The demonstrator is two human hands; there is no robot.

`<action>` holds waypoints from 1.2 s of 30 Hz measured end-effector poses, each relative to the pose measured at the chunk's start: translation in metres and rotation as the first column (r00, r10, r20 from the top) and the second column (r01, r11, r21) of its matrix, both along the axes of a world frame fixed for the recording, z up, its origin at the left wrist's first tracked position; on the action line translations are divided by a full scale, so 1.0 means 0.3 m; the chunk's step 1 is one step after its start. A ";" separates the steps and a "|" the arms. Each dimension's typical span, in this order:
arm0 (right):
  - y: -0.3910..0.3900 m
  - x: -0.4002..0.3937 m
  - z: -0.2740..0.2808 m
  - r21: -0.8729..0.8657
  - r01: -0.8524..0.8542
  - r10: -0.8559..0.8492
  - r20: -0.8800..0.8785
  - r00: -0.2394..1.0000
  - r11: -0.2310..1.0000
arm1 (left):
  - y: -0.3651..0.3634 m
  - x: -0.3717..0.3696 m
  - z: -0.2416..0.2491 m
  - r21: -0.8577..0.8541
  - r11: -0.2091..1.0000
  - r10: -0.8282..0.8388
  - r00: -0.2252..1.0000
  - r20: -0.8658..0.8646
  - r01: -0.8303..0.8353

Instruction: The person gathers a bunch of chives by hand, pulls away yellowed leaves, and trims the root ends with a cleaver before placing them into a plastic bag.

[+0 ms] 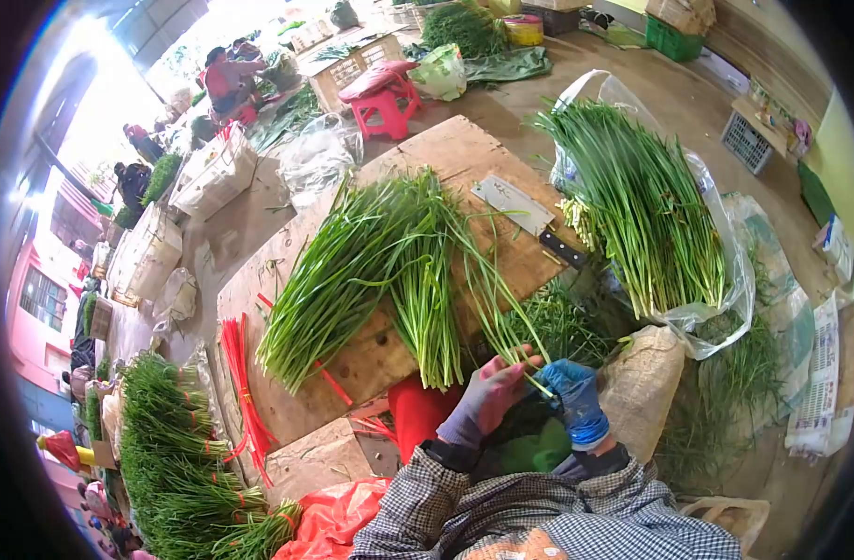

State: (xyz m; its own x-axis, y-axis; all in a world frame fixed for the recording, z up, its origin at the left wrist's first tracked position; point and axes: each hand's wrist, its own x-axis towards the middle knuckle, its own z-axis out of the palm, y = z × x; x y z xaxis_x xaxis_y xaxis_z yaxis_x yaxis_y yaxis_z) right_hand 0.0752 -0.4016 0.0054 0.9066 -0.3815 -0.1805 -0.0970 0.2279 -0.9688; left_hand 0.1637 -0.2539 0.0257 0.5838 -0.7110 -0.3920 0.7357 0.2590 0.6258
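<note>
My left hand, in a purple-grey glove, and my right hand, in a blue glove, meet just below the wooden board. Both pinch the base ends of a few long green chive stalks that trail up and left toward the board. Two loose piles of chives lie fanned across the board. A cleaver with a dark handle rests on the board's right side.
A clear plastic bag of chives lies at right. Red ties hang off the board's left edge, with tied chive bundles below. A red stool, crates and seated people are farther back. A sack stands by my right hand.
</note>
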 end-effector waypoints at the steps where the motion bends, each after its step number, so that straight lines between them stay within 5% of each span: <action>1: -0.008 -0.001 0.017 -0.005 -0.002 0.002 0.009 1.000 1.000 | 0.007 -0.005 -0.004 0.077 0.997 -0.006 1.000 0.026 0.004; 7: -0.080 0.014 -0.003 0.068 0.069 -0.069 0.001 0.998 0.995 | 0.068 0.021 -0.042 0.050 0.994 0.098 0.994 -0.044 -0.096; 10: -0.111 0.027 -0.091 -0.542 0.076 -0.046 0.069 0.997 0.837 | 0.053 0.011 0.005 0.098 0.982 0.163 0.987 0.002 -0.162; 11: -0.106 0.017 -0.105 -0.542 0.074 -0.043 0.069 0.997 0.837 | 0.035 0.010 0.014 0.098 0.981 0.166 0.986 0.002 -0.165; 13: -0.045 0.022 -0.002 -0.769 -0.024 0.157 0.100 0.983 0.638 | -0.002 0.005 0.020 0.321 0.938 0.074 0.982 0.175 -0.128; 14: -0.021 0.021 -0.024 -0.780 -0.014 0.176 0.124 0.977 0.626 | -0.012 0.006 -0.022 0.281 0.951 0.038 0.951 0.308 -0.129; 19: 0.014 0.005 -0.039 -0.836 -0.071 0.215 0.058 0.975 0.545 | -0.007 0.013 -0.044 0.331 0.941 -0.061 0.927 0.370 -0.070; 24: -0.017 -0.061 -0.144 -0.752 -0.468 0.227 -0.410 0.883 0.463 | 0.025 0.059 0.033 0.245 0.961 0.031 0.930 0.366 -0.128; 27: -0.069 -0.074 -0.141 -0.821 -0.464 0.252 -0.396 0.883 0.334 | 0.052 0.070 0.021 0.257 0.962 -0.011 0.928 0.372 -0.092; 28: -0.082 -0.069 -0.127 -0.821 -0.463 0.253 -0.396 0.883 0.333 | 0.056 0.067 0.009 0.243 0.966 -0.015 0.923 0.384 -0.085; 30: -0.123 -0.044 -0.079 -0.764 -0.316 0.165 -0.271 0.948 0.562 | 0.067 0.049 -0.006 0.229 0.970 -0.019 0.920 0.392 -0.078; 32: -0.151 -0.014 -0.016 -0.693 -0.220 0.125 -0.186 0.975 0.686 | 0.069 0.032 -0.009 0.623 0.771 -0.332 0.751 0.571 -0.133; 33: -0.149 0.003 0.026 -0.695 -0.219 0.120 -0.189 0.975 0.684 | 0.070 0.017 -0.032 0.620 0.774 -0.333 0.751 0.570 -0.128; 35: -0.113 0.052 0.114 -0.573 -0.051 0.103 0.058 0.993 0.818 | 0.068 -0.012 -0.094 0.555 0.684 -0.469 0.298 0.832 -0.473; 36: -0.090 0.081 0.143 -0.555 0.021 0.077 0.152 0.985 0.832 | 0.059 -0.019 -0.100 0.525 0.663 -0.524 0.169 0.835 -0.534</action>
State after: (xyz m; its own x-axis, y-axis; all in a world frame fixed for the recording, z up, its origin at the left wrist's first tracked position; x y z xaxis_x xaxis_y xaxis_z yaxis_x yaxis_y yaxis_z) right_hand 0.0996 -0.4285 0.0484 0.9158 -0.3472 0.2017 0.0728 -0.3505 -0.9337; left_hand 0.1580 -0.2364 -0.0045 0.8032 -0.5678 0.1801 -0.5322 -0.5484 0.6450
